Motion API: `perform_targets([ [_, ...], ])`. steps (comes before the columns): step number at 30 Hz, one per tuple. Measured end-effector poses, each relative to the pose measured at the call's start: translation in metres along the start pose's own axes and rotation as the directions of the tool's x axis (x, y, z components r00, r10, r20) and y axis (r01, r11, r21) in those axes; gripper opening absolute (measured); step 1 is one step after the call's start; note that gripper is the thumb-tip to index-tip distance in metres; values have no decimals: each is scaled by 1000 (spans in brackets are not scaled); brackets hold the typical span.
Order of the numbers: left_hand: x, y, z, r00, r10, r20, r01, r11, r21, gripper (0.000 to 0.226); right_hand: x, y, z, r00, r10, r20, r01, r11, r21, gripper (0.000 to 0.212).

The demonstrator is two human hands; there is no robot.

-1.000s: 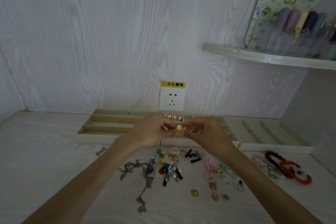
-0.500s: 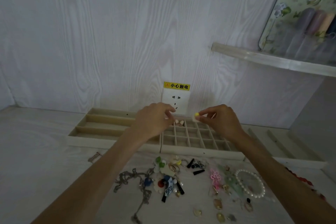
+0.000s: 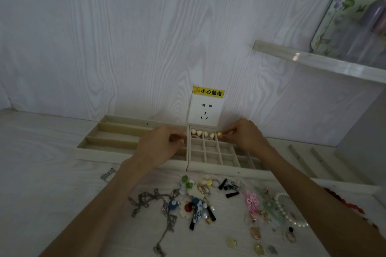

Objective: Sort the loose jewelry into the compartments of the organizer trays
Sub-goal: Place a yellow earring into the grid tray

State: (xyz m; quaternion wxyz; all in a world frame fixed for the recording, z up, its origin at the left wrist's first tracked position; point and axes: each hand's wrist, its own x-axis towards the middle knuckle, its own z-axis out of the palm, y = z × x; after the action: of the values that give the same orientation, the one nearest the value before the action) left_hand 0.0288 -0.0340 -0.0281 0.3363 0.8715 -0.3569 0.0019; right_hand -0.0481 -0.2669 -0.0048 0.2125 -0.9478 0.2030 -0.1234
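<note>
Two hands over pale wood-grain table (image 3: 41,152), right grip (image 3: 244,135) pinching yellow bead (image 3: 219,134), left grip (image 3: 160,146) curled, contents unclear, wall socket (image 3: 205,110) behind

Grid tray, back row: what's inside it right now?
In the grid tray, cream heart pieces fill two back cells; the right hand pinches a yellow bead over the third. That hand covers cells farther right.

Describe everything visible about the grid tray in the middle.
The grid tray is a pale cream, fabric-looking organizer split by thin walls into many small square cells. It lies flat on the table against the wall, below the socket, between two long-slot trays. Its back row holds cream heart-shaped pieces; the other visible cells look empty. The right hand pinches a small yellow bead over the back row.
</note>
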Motion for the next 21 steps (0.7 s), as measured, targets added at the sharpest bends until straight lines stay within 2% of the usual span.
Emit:
perform_targets([
  [3,2,-3,-1,1000,-22,-3,21,1000,-10,21,2,6,4,999,46,-6,-45,993,109,23],
  [7,1,-2,-1,999,-48,12,48,999,-7,21,0,9,5,998,53,30,-54,997,47,27],
  [11,1,-1,-2,999,-42,27,41,998,50,25,1,5,-5,993,34,112,-41,997,61,23],
  [16,0,-1,-2,999,-43,21,41,996,81,26,1,1,-5,997,56,49,-54,998,-39,17],
  [21,0,-2,-2,999,-41,22,40,997,70,25,2,-2,-2,998,61,24,-59,996,-68,18],
])
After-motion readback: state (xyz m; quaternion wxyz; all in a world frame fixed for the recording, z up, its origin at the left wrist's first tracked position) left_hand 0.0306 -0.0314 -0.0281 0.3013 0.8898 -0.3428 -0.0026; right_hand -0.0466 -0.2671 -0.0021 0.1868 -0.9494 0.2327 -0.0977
